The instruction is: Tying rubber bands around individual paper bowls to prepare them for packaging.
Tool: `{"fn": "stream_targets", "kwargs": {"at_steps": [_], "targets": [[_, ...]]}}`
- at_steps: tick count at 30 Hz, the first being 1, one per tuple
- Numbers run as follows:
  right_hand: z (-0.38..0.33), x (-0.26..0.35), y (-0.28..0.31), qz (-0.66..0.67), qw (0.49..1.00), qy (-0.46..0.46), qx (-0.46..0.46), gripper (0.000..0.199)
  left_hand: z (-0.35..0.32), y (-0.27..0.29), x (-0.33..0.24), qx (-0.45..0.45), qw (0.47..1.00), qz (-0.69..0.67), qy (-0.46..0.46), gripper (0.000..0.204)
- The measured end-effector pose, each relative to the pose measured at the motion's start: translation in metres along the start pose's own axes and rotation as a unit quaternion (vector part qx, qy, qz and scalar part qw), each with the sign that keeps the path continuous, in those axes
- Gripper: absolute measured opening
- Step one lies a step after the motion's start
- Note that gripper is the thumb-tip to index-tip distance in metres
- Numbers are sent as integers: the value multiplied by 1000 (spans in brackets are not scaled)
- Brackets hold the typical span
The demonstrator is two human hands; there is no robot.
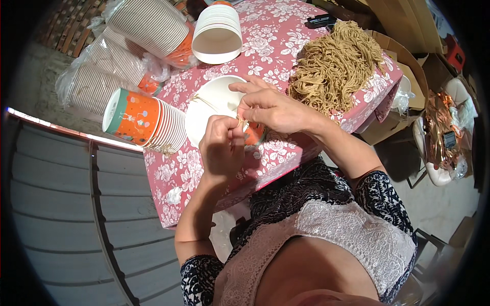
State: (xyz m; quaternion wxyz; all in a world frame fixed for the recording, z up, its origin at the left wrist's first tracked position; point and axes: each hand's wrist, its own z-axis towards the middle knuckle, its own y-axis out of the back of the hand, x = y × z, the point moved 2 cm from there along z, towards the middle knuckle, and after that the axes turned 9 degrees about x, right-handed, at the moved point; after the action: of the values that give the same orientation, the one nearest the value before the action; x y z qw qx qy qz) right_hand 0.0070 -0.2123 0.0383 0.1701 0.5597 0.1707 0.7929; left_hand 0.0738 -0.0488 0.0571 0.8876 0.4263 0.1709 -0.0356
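Over a small table with a pink flowered cloth (270, 46), my left hand (222, 148) and my right hand (270, 109) meet above an orange paper cup (253, 133) lying on its side. The fingertips of both hands pinch a thin tan string (240, 121) at the cup's rim. The cup's white inside (214, 104) faces up and left, with a strand of string lying across it. A heap of cut tan strings (334, 66) lies on the cloth just right of my right hand.
A stack of orange paper cups (148, 122) lies on its side at the table's left edge. A white-mouthed stack (217, 33) lies at the back. Bagged striped cup stacks (122, 46) sit at the far left. Cardboard boxes (403, 56) and a cluttered chair (446, 132) stand right.
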Motion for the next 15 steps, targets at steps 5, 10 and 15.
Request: {"fn": "stream_targets", "kwargs": {"at_steps": [5,10,15], "targets": [[3,-3,-5,19,999,9,-33,26,1,1,-2,8,1000,-13,13,9],[-8,2,-15,-17,992,38,-122,18,0,6,-1,44,992,-88,77,6],[-25,7,-25,-137,952,123,-246,8,4,10,2,76,977,-170,102,7]]}}
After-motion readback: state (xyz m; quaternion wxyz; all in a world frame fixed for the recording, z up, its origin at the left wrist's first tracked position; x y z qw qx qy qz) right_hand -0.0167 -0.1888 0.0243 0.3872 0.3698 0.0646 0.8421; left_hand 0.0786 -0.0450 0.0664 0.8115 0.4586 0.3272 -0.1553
